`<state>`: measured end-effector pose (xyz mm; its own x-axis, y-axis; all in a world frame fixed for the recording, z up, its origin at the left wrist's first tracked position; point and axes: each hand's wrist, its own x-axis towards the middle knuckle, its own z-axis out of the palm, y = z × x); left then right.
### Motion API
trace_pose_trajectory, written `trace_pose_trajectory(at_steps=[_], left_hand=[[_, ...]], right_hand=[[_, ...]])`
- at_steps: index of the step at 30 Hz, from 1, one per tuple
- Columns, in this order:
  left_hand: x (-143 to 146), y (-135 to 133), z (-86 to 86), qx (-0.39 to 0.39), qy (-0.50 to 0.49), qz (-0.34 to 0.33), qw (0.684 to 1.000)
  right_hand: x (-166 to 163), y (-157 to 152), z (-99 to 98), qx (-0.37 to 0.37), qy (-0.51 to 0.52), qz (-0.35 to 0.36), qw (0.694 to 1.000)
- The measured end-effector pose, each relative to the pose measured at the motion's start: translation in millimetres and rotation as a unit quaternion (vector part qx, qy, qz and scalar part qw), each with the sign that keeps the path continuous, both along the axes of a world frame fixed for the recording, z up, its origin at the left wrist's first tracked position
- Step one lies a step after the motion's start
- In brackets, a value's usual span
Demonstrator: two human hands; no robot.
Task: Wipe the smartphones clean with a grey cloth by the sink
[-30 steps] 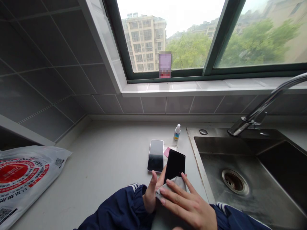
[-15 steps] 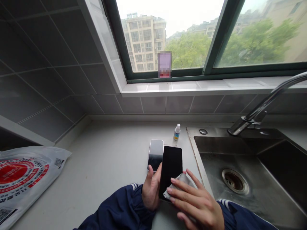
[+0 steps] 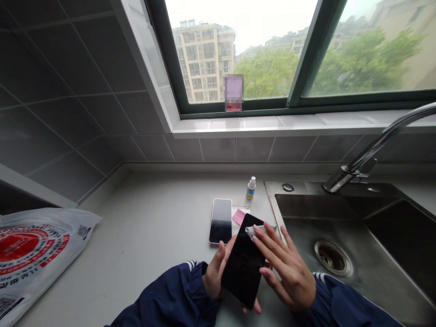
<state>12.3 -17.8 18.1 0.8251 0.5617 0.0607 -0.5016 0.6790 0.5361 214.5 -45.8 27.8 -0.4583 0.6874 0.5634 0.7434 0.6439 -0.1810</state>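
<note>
A black-screened phone (image 3: 241, 268) rests tilted in my left hand (image 3: 218, 268), whose fingers run beneath it and show at its lower edge. My right hand (image 3: 289, 268) presses a light grey cloth (image 3: 251, 230) against the top right of the screen, fingers stretched over it. Just beyond, on the counter, lies a second phone (image 3: 220, 221) with a pale rim. Beside that one is a pink piece (image 3: 238, 217) on a clear flat case or tray, partly hidden by the held phone. A small white-capped bottle (image 3: 251, 188) stands upright behind them.
To the right is a steel sink (image 3: 327, 218) with a chrome faucet (image 3: 354, 165) curving over it. A printed plastic bag (image 3: 37, 250) lies on the white counter (image 3: 153, 218) at the left. A tiled wall and window sill border the back.
The held phone has turned clockwise, its top swinging right. My right hand has slid the cloth up toward the screen's top corner. The pink piece has come into view.
</note>
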Motion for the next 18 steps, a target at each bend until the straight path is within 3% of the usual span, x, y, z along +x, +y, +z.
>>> trace_pose_trajectory(at_steps=[5,9,14,18], left_hand=[[-0.5,-1.6,-8.1,0.008,0.015,-0.009,1.000],[-1.0,-3.0,-11.8,0.018,0.029,-0.017,0.999],[3.2,-2.9,-13.9,0.022,0.071,0.112,0.991],[3.9,-2.1,-13.5,-0.023,0.080,0.130,0.988]], right_hand=[[1.7,2.4,-4.8,-0.011,-0.031,-0.036,0.999],[-1.9,0.3,-6.8,-0.043,-0.044,-0.025,0.998],[-15.0,-9.9,-2.2,-0.055,-0.057,0.050,0.996],[-19.2,-15.7,2.0,-0.058,-0.066,0.107,0.990]])
